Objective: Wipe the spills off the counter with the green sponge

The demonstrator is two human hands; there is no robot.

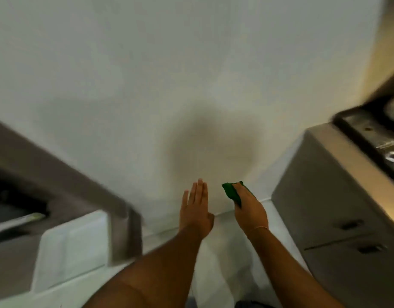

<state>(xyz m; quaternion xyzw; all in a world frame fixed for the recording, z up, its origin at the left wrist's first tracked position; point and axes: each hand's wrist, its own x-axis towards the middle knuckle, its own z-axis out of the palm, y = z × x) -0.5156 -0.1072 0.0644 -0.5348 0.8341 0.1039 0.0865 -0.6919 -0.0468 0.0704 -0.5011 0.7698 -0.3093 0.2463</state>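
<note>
Here the right hand's grip (247, 202) clasps the green sponge (232, 192).

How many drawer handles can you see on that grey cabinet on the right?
2. One handle sits on the upper drawer front of the grey cabinet; the other handle is just below it on the next drawer. More may lie outside the frame.

A broad bare wall (169, 74) lies ahead; a grey cabinet (338, 207) crowds the right, and what seems a desk (58, 174) the left.
</note>
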